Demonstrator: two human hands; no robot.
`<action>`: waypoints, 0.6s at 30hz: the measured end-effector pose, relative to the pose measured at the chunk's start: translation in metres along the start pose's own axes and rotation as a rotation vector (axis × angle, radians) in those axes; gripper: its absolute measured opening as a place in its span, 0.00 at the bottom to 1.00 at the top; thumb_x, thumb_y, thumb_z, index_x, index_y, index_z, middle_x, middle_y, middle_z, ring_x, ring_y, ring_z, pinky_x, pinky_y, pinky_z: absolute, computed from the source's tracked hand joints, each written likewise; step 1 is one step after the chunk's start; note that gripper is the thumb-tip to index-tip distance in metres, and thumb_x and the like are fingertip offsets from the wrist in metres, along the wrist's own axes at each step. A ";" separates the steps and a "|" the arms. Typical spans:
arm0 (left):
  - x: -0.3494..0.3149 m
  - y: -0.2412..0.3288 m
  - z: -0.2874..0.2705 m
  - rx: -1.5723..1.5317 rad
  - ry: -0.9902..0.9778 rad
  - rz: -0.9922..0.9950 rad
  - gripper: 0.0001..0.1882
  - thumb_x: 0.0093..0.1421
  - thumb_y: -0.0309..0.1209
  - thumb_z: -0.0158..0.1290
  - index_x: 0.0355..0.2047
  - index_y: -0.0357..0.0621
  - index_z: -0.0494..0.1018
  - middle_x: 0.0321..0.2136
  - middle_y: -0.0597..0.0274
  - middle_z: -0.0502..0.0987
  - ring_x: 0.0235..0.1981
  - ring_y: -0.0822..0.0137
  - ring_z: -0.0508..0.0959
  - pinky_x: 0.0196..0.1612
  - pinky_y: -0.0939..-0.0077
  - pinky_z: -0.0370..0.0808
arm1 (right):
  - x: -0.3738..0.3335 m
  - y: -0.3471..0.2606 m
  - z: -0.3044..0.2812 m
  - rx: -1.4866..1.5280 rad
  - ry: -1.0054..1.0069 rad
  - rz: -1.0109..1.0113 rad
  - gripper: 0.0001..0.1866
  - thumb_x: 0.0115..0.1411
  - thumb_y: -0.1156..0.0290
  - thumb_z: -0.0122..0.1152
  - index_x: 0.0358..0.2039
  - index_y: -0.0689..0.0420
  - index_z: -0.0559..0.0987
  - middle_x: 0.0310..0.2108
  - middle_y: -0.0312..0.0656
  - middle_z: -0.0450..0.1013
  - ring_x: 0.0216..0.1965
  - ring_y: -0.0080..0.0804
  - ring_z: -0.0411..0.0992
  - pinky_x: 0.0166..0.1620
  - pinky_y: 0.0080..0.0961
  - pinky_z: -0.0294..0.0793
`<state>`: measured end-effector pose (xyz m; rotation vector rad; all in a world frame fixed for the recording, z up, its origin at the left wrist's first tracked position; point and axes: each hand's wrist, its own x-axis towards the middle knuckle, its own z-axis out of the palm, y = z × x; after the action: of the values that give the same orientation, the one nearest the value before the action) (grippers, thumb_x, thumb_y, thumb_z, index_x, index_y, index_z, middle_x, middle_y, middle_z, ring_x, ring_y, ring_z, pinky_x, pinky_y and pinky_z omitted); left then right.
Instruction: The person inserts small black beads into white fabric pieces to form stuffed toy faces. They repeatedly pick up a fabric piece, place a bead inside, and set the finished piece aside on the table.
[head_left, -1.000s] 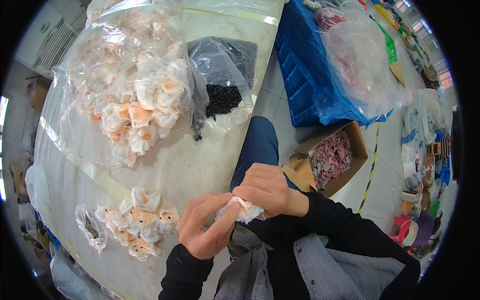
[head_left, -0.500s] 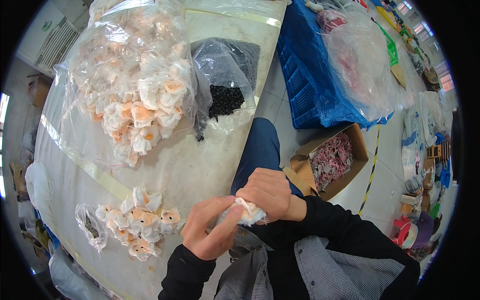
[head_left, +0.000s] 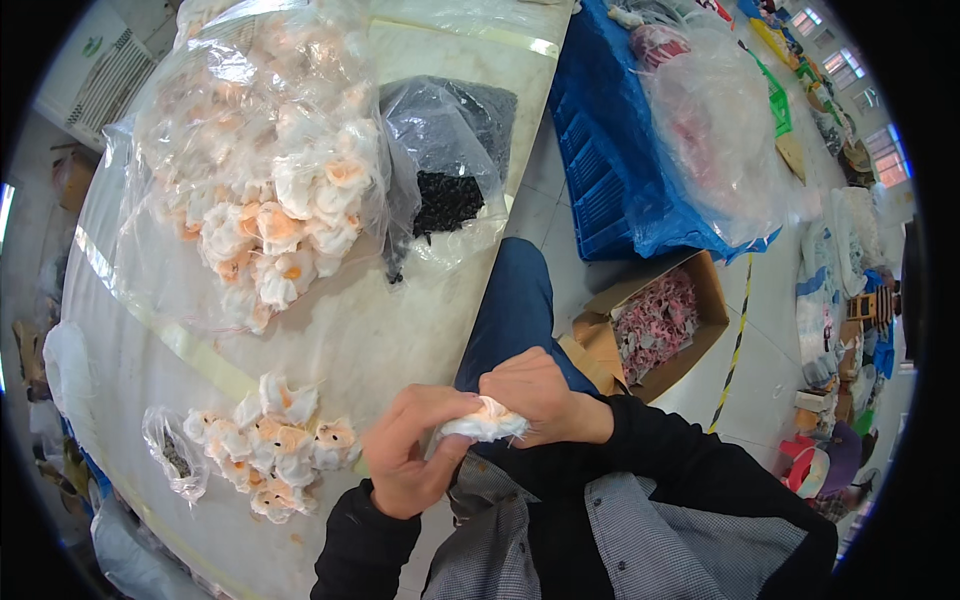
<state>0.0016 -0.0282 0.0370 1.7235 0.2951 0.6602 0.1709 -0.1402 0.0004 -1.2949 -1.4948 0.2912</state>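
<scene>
Between both hands, above my lap, is a small fluffy white and peach plush piece (head_left: 487, 421). The thumb and fingers of my left hand (head_left: 412, 447) pinch it from the left. My right hand (head_left: 537, 396) is closed around its right side, and the curled fingers hide part of it. On the table to the left lies a small pile of similar plush pieces (head_left: 268, 440), some with black dots like eyes. Beside that pile sits a little clear bag (head_left: 176, 455) with small dark bits in it.
A big clear bag of plush pieces (head_left: 285, 215) and a bag of small black parts (head_left: 447, 200) lie on the table (head_left: 350, 350). Right of my leg are a cardboard box (head_left: 705, 335) of pink and grey scraps and a blue crate (head_left: 600, 190) with plastic-wrapped goods.
The plush piece has been turned in my hands, and its pale side shows more. My left fingers have shifted from over its top to its left edge.
</scene>
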 end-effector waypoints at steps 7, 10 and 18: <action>0.017 0.014 -0.020 0.334 -0.068 0.183 0.18 0.48 0.16 0.64 0.41 0.40 0.84 0.37 0.54 0.84 0.32 0.65 0.80 0.36 0.73 0.75 | 0.001 -0.007 0.005 0.207 -0.012 0.123 0.09 0.55 0.76 0.68 0.35 0.56 0.76 0.25 0.46 0.70 0.26 0.56 0.72 0.27 0.38 0.69; 0.005 0.019 -0.017 0.336 -0.060 0.053 0.22 0.47 0.18 0.66 0.45 0.45 0.85 0.39 0.58 0.84 0.32 0.60 0.82 0.33 0.73 0.78 | -0.004 -0.005 0.007 0.238 -0.067 0.165 0.07 0.60 0.74 0.66 0.35 0.55 0.74 0.24 0.48 0.70 0.28 0.58 0.72 0.28 0.39 0.70; -0.005 0.009 0.000 0.381 0.085 0.094 0.18 0.49 0.15 0.63 0.41 0.44 0.84 0.38 0.58 0.83 0.21 0.69 0.77 0.23 0.77 0.72 | -0.013 -0.002 0.004 0.022 -0.215 0.173 0.16 0.51 0.73 0.70 0.39 0.53 0.74 0.25 0.46 0.72 0.28 0.57 0.75 0.28 0.43 0.73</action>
<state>-0.0035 -0.0332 0.0445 2.0848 0.4218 0.7841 0.1644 -0.1502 -0.0065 -1.4129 -1.5540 0.5736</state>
